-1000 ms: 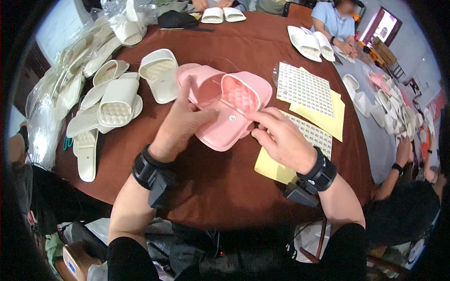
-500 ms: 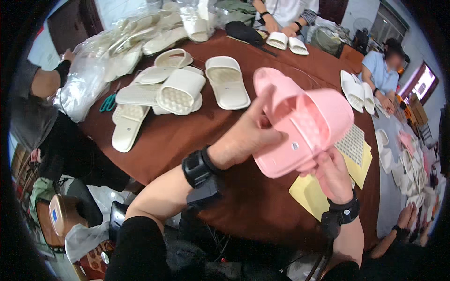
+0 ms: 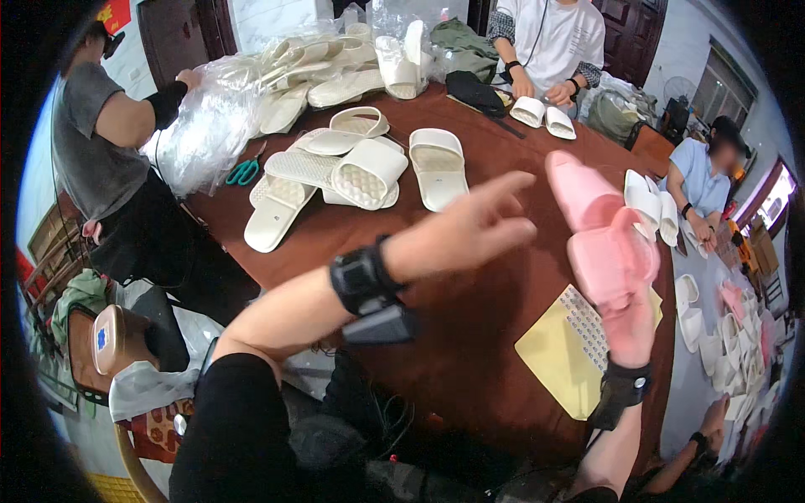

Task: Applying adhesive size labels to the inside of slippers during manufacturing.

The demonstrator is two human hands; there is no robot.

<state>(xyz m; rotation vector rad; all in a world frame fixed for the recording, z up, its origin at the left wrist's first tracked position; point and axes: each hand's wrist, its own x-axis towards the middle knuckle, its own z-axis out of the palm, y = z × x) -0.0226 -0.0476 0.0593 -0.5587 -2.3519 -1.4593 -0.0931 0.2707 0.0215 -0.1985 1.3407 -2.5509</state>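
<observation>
At the right of the table, my right hand [image 3: 629,327] grips a pair of pink slippers [image 3: 587,197], somewhat blurred by motion. One slipper points up and away, while the other lies nearer my fingers. My left hand [image 3: 470,222] is in the air over the middle of the table, its fingers stretched out and nothing in it. A single white slipper [image 3: 439,172] lies just beyond it. Below the pink slippers are yellow sheets [image 3: 558,356] and a sheet of small printed labels [image 3: 589,323], partly behind my right hand.
White slippers [image 3: 285,210] are piled at left beside teal-handled scissors [image 3: 243,172]. Bagged slippers [image 3: 319,71] heap up at the far left, near a standing person [image 3: 109,126]. Other people work across the table and at right, with white slipper pairs [image 3: 543,117] before them.
My left hand has let go of the pink slippers and moved away from them. My right hand has carried the pair to the right, turning it. The whole view has shifted slightly.
</observation>
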